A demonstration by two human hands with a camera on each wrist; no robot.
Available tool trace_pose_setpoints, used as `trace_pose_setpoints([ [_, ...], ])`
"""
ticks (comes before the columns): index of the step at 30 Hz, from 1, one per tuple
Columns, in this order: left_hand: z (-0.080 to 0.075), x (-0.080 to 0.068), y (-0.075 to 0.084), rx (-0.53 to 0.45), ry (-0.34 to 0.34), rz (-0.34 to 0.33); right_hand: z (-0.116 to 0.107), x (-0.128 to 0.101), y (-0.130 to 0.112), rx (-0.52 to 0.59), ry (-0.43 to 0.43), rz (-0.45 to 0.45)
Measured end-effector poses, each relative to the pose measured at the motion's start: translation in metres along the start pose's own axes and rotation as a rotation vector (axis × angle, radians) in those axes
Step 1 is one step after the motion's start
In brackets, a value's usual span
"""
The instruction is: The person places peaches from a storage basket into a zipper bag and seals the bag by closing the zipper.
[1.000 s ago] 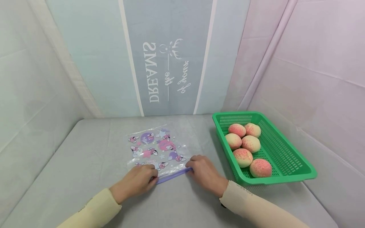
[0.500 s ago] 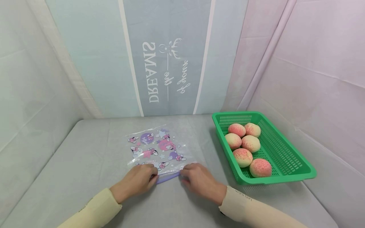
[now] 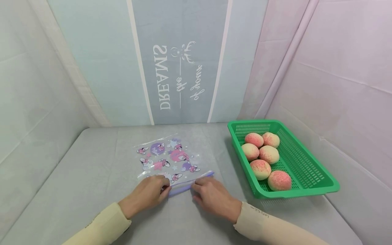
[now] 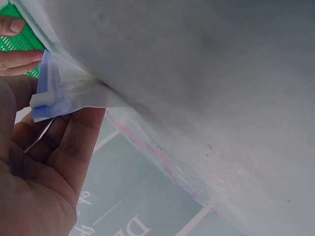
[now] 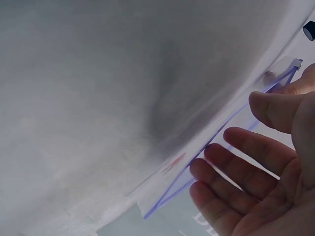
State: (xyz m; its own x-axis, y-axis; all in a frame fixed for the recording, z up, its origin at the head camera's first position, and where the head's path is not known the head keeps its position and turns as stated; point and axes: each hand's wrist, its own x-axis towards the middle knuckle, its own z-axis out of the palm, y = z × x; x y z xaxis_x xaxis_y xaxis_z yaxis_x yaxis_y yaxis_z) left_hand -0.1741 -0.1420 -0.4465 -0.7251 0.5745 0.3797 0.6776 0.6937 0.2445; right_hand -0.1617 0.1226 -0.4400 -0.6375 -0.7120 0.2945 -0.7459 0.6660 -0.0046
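A clear zip bag (image 3: pixel 171 158) printed with pink and purple cartoon figures lies flat on the grey table (image 3: pixel 92 170). Its purple zip strip (image 3: pixel 183 186) runs along the near edge. My left hand (image 3: pixel 147 194) pinches the left end of the strip (image 4: pixel 47 98) between thumb and fingers. My right hand (image 3: pixel 212 195) rests at the strip a little right of the left hand. In the right wrist view its fingers (image 5: pixel 236 172) are spread and loosely curved in front of the strip (image 5: pixel 216 142), not closed on it. The strip's right end (image 3: pixel 210 174) lies uncovered.
A green plastic basket (image 3: pixel 306 170) stands at the right with several pink-and-cream peaches (image 3: pixel 269 154) in it. Fabric walls close in the table at the back and both sides; the back panel (image 3: pixel 180 75) bears white lettering.
My right hand has slid left along the zip strip from its right end toward the left hand, uncovering that end. The left hand has stayed put.
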Motion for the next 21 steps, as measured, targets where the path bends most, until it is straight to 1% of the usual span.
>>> trace_pose_setpoints([
  [6,-0.0014,-0.0006,0.0007,-0.001,-0.007,-0.009,0.0019,-0.0014,-0.0004,-0.041,-0.059,0.049],
  [11,-0.0022,-0.0023,0.0010,0.007,-0.011,-0.006,0.0016,-0.0023,-0.0005,-0.023,-0.131,0.046],
  [14,-0.0025,-0.0035,0.0012,0.017,-0.010,-0.005,0.0011,-0.0022,-0.0008,-0.010,-0.158,0.050],
  [21,-0.0048,-0.0037,0.0023,0.041,0.002,-0.002,0.0007,-0.0025,-0.0009,-0.004,-0.185,0.066],
])
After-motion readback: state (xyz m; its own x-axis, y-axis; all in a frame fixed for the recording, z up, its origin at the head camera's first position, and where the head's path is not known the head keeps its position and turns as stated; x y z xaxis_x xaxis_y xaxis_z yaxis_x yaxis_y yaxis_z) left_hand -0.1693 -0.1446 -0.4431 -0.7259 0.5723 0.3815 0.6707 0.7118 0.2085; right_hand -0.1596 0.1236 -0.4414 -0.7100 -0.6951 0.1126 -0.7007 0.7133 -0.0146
